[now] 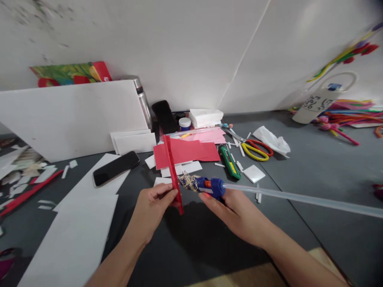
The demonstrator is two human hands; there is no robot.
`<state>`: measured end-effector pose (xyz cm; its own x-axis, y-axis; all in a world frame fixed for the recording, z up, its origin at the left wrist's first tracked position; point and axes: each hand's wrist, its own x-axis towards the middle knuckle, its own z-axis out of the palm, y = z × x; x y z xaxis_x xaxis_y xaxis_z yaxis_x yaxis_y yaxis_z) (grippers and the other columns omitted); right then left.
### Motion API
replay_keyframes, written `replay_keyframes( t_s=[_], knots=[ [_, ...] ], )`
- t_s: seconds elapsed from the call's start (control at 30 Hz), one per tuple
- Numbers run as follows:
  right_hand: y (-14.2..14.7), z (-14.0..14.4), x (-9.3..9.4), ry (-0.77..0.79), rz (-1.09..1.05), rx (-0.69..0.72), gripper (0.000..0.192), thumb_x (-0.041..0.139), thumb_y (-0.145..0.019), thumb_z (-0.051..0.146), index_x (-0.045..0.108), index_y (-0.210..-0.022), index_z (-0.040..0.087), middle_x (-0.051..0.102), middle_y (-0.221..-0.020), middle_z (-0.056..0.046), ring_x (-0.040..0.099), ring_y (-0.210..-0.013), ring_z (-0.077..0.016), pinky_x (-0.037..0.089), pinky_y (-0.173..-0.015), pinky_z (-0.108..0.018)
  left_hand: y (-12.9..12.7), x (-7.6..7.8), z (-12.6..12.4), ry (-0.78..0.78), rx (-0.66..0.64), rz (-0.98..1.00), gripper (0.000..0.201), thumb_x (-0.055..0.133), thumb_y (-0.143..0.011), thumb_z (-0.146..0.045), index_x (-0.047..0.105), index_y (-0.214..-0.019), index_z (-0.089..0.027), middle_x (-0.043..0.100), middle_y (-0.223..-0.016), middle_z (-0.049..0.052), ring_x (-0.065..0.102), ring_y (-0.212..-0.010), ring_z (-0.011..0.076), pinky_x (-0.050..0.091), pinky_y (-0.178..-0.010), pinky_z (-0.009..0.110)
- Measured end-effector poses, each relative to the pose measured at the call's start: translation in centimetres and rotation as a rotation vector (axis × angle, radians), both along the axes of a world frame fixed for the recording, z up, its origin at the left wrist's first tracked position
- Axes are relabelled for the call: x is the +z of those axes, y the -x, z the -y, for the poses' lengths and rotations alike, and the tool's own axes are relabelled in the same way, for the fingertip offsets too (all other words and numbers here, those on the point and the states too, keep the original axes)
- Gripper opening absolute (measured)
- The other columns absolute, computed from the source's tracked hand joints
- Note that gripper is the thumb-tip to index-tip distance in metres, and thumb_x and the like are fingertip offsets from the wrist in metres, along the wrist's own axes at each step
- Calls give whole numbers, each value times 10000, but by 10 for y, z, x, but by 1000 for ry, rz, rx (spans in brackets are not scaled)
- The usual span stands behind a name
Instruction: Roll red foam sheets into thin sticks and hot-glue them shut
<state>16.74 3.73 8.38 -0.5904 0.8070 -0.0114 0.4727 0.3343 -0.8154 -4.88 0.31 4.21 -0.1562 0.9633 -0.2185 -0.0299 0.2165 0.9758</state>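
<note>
A narrow red strip (170, 159) is pinched near its lower end between the thumb and fingers of the left hand (155, 202); most of its length is left free above the grip, slightly tilted, and a short end shows below. Just right of the pinch, the nozzle of a blue glue gun (214, 187) is pointed at the strip; whether contact is made cannot be told. The gun is grasped by the right hand (243, 217), its fingers largely hidden, and a long glue stick (299, 201) is seen running rightward from its rear. Beyond the grip, red cards (191, 151) are spread on the dark table (308, 159). Farther right, a green cutter (229, 162) and scissors (256, 151) are seen; to the left, a phone (116, 169) is laid partly on white paper (76, 235).
</note>
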Motion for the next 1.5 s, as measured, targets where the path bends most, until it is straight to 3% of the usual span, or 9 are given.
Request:
replay_keyframes(
  t_s=[0.27,0.73,1.1,1.5],
  knots=[
    [1,0,2,-6,8,-15,302,409,-1023,419,600,-963,193,641,-857,-29,574,-781,-180,416,-712,-277,1,2,1,-12,-31,-4,176,765,-755,-336,787,-804,-169,701,-788,17,655,-667,152,583,-683,269],
    [1,2,4,-48,81,7,340,435,-1010,428,519,-769,203,533,-677,6,467,-598,-131,281,-500,-244,6,-2,-1,-38,15,-15,223,761,-775,-332,802,-946,-196,753,-885,34,673,-691,167,583,-696,298],
    [2,3,6,-81,22,2,324,467,-996,428,611,-790,224,523,-593,12,522,-604,-172,350,-550,-254,9,-4,-1,-59,51,-17,234,769,-784,-338,793,-964,-191,765,-946,33,684,-698,157,574,-726,283],
    [2,0,5,-42,31,4,305,423,-1019,415,602,-931,184,612,-774,-9,540,-685,-153,406,-638,-250,4,1,0,-68,-3,-17,216,768,-759,-330,805,-903,-172,755,-917,49,675,-676,172,611,-691,317]
  ],
)
